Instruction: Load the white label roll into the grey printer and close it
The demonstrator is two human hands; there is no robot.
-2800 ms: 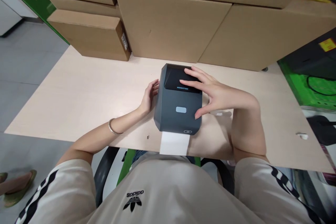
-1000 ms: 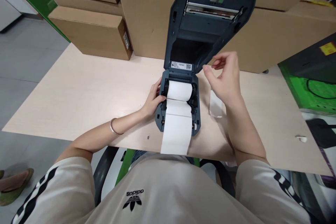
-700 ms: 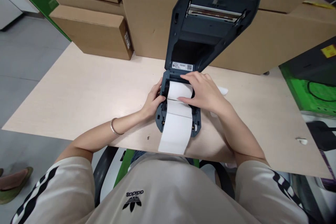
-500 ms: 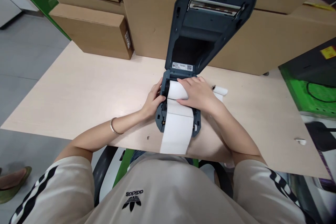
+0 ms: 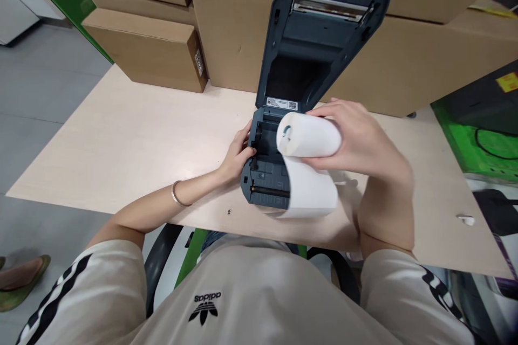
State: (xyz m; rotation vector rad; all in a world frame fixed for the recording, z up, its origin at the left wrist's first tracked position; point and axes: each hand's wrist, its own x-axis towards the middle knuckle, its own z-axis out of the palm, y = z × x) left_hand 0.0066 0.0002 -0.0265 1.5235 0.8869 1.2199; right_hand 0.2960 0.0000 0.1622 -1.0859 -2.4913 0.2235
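A dark grey label printer [image 5: 269, 172] stands on the table with its lid [image 5: 324, 38] raised. My left hand [image 5: 238, 153] grips the printer's left side, thumb over the edge of the bay and fingers against the outer wall. Above the bay's right side, my right hand [image 5: 350, 137] is closed around one end of a white label roll [image 5: 309, 136]. The roll lies sideways with its hollow core facing left. From it a loose strip of label paper [image 5: 311, 191] curls down past the printer's front right. Inside the bay, the black roller [image 5: 269, 191] shows.
Cardboard boxes [image 5: 234, 38] are stacked behind the printer, and a smaller box [image 5: 145, 51] stands at the back left. A small white item [image 5: 466, 219] lies on the table [image 5: 424, 194] at right. A green crate [image 5: 481, 145] is beyond the right edge.
My right hand has lifted the label roll out of the printer bay and moved it right, its paper strip trailing along. My left hand has stayed on the printer's side.
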